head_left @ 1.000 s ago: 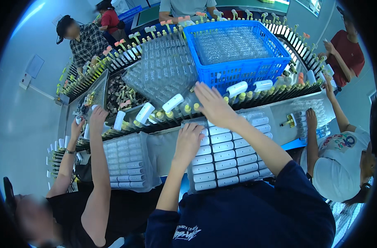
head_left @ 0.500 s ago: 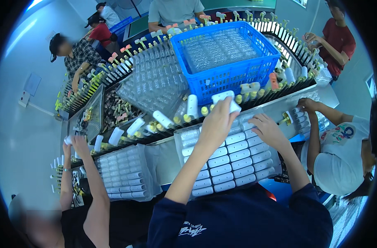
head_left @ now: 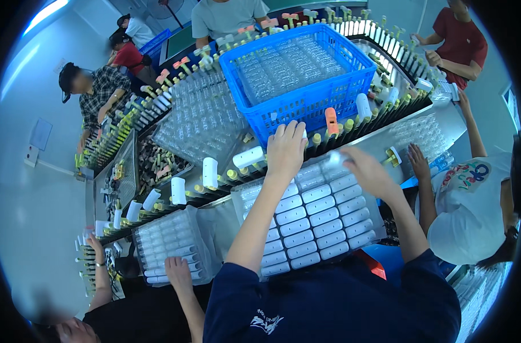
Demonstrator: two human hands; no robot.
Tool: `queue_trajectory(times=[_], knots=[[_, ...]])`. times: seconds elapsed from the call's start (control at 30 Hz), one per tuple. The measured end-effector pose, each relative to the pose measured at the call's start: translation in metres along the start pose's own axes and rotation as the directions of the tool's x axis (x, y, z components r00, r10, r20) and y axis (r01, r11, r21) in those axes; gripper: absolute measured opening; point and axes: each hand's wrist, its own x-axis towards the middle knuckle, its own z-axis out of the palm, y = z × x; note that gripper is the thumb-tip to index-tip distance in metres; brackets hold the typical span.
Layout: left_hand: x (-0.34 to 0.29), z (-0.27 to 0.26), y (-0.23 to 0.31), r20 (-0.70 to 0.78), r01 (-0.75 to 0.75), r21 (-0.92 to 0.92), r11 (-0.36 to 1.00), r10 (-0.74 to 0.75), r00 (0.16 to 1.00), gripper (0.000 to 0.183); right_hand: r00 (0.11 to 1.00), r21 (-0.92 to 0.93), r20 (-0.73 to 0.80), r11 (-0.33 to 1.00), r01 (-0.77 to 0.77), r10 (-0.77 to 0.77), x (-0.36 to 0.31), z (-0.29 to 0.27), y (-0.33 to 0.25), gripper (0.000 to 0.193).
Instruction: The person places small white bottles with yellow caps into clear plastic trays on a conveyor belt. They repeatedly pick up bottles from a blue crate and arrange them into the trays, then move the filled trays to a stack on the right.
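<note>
A clear plastic blister tray [head_left: 283, 274] lies in front of me, its nearer rows filled with white oval casings [head_left: 307, 235]. Above its far right pockets my right hand [head_left: 368, 171] pinches a white casing, both blurred by motion. My left hand [head_left: 285, 150] reaches over the row of pegs beyond the tray, its fingers closed round another white casing, of which only a sliver shows beside the fingertips. More white casings sit on yellow-tipped pegs [head_left: 232, 174] to the left. An orange piece [head_left: 331, 121] stands on a peg right of my left hand.
A blue basket [head_left: 306, 102] of clear trays stands behind the pegs, with stacked clear trays [head_left: 200, 114] on its left. Co-workers sit close on both sides; the left one's hand [head_left: 179, 273] rests on a part-filled tray [head_left: 168, 240]. Other people work across the line.
My right hand has gone from having nothing in its grasp to holding a white casing. My left hand has shifted left onto the pegs. The pegs' white casings have moved along the line.
</note>
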Motion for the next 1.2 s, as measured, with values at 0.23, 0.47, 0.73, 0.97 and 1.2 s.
queue_trajectory(times=[0.23,0.47,0.73,0.97,1.2], knots=[[-0.034,-0.023,-0.018,-0.053,0.102,0.035,0.994,-0.100,0.994,0.060,0.956,-0.294,-0.017,0.915,0.274,-0.292,0.072,-0.043,-0.012,0.031],[-0.085,-0.062,-0.042,-0.200,0.123,0.100,0.987,-0.102,0.975,0.055,0.828,-0.111,0.174,0.825,0.555,-0.534,0.138,0.035,-0.022,0.034],[-0.174,-0.094,-0.014,-0.344,0.254,-0.068,0.965,-0.261,0.902,0.032,0.786,0.015,0.378,0.852,0.523,-0.489,0.158,0.083,-0.068,0.034],[-0.186,-0.105,-0.013,-0.242,0.297,-0.095,0.950,-0.311,0.919,0.022,0.854,-0.133,0.268,0.861,0.492,-0.446,0.138,0.155,-0.096,0.038],[-0.196,-0.116,0.002,0.100,0.280,-0.053,0.959,-0.274,0.957,0.020,0.869,-0.333,0.065,0.810,0.482,-0.490,0.120,0.220,-0.131,0.060]])
